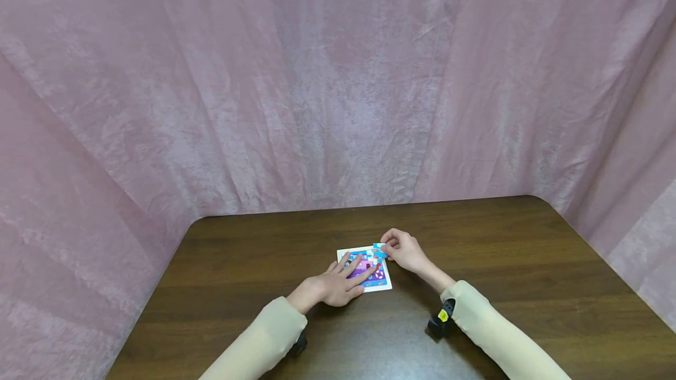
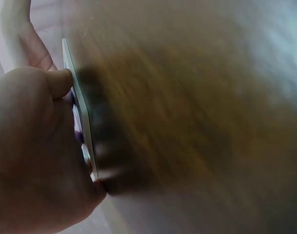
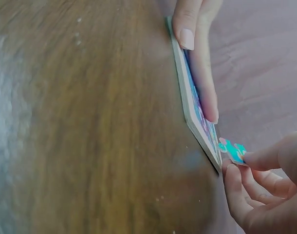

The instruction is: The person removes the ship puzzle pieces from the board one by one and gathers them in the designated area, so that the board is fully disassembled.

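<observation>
A jigsaw puzzle in a white-bordered tray (image 1: 384, 286) lies flat on the table, its picture purple, pink and blue. My left hand (image 1: 338, 287) rests over its left and lower part with fingers spread straight across the picture. In the left wrist view the thumb lies along the tray's edge (image 2: 85, 117). At the upper right corner my right hand (image 1: 405, 253) pinches a turquoise jigsaw piece (image 3: 231, 150) between thumb and fingers. This piece is tilted up, close over the tray's corner. Much of the picture is hidden under the left hand.
The brown wooden table (image 1: 237, 263) extends around the tray on all sides. Pink curtains (image 1: 338, 87) hang behind its far edge and along both sides. A black camera (image 1: 437, 324) is strapped under the right wrist, close above the tabletop.
</observation>
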Available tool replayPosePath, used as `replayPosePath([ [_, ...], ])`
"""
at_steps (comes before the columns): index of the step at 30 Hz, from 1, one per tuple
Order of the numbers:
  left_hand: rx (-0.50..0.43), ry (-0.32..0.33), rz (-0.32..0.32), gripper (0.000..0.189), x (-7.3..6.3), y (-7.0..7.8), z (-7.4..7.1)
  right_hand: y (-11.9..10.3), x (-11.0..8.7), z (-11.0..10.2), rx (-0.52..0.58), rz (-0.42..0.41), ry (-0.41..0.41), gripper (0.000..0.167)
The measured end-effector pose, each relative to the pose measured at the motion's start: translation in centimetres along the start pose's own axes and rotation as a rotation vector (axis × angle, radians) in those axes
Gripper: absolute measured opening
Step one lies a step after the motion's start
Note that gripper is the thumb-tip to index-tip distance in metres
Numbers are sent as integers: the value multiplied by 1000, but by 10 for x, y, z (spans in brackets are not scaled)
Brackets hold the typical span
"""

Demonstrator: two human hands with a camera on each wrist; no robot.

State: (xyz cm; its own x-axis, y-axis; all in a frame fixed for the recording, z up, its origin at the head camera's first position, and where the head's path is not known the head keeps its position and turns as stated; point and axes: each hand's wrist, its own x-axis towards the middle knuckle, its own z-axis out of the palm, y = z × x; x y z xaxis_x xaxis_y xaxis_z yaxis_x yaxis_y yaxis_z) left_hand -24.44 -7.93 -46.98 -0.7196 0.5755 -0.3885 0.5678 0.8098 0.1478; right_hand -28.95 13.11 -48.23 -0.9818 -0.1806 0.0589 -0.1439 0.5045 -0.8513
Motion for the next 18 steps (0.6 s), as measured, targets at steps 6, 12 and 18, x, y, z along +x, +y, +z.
replayPosePath([
  [6, 10, -17, -19, 54, 4, -1, 2, 4, -1, -7, 50, 39, -3, 10],
  [12, -21, -43, -23, 57, 14, -8, 11, 10, 0, -14, 62, 63, -1, 11],
  [18, -31, -36, -11, 57, 13, -7, 11, 12, -2, -20, 79, 76, -6, 13],
])
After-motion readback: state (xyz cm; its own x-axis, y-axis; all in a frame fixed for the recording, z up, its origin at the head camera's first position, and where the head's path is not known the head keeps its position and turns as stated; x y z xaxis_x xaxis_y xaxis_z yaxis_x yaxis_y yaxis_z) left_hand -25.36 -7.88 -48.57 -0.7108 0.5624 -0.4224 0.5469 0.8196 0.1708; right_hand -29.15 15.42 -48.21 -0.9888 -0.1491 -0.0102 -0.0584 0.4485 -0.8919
